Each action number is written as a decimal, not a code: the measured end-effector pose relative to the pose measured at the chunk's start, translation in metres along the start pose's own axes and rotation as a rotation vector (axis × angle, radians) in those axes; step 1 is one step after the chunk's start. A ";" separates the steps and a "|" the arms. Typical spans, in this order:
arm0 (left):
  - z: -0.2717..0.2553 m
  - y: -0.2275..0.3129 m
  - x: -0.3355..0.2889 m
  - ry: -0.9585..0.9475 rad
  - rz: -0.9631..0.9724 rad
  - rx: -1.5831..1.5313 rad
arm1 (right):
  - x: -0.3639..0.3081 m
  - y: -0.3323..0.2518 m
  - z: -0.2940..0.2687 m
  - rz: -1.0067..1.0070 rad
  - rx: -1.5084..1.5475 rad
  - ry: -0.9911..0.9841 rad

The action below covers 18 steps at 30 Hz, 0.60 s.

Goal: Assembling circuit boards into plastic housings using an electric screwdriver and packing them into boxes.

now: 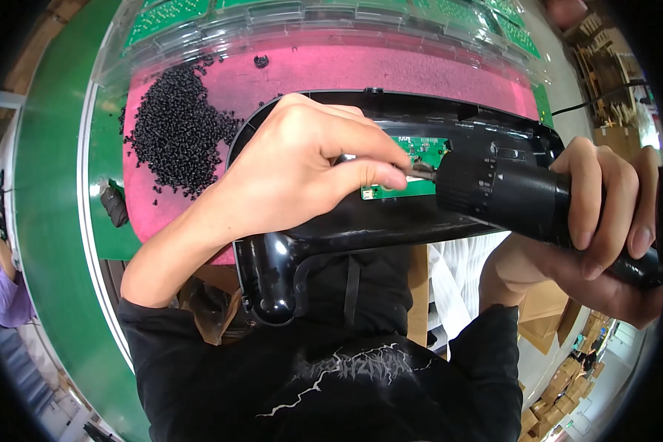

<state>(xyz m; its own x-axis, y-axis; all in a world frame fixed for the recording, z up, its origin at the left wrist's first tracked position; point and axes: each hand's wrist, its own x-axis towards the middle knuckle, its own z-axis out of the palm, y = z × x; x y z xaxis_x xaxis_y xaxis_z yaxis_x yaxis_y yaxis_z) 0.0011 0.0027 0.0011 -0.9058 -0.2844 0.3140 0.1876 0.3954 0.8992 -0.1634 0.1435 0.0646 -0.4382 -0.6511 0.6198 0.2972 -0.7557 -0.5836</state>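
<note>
Driver (504, 190): gripping w/ R hand (604, 195), holding bit (424, 172) over PCB (379, 191) in blk shell (361, 230). Pinching bit w/ L hand (306, 163).

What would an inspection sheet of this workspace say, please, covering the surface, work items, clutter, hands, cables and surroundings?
Surface: pink mat on a green bench.
Work items: black housing, reaching past the mat's near edge; circuit board inside it; black driver, tip over the board.
Clutter: pile of small black parts left of the housing, with strays around; dark bundle left of the mat.
Left hand: thumb and finger at the driver's tip; anything pinched is unclear.
Right hand: gripping the driver.
Cables: black cord, upper right.
Surroundings: clear trays beyond the mat; cartons at right; purple sleeve far left.
</note>
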 end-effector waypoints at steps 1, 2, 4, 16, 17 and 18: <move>0.000 0.001 -0.001 0.040 -0.072 -0.047 | 0.000 0.001 0.001 -0.011 0.008 0.003; 0.001 -0.001 0.000 0.042 -0.072 -0.047 | 0.000 0.001 0.002 -0.022 0.015 0.005; 0.002 -0.004 0.001 0.122 -0.025 -0.119 | 0.001 0.003 0.004 -0.039 0.037 0.006; 0.004 -0.010 -0.004 0.210 0.187 0.359 | 0.012 0.024 -0.001 0.098 -0.059 -0.140; 0.005 -0.010 -0.005 0.226 0.174 0.388 | 0.012 0.025 -0.001 0.114 -0.071 -0.158; 0.005 -0.010 -0.006 0.242 0.161 0.417 | 0.013 0.027 -0.001 0.131 -0.084 -0.176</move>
<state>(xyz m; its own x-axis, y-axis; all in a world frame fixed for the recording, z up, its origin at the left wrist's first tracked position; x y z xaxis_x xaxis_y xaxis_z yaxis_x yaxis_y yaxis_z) 0.0028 0.0045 -0.0116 -0.7547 -0.3654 0.5449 0.1058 0.7518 0.6508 -0.1621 0.1152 0.0564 -0.2433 -0.7510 0.6138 0.2669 -0.6602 -0.7020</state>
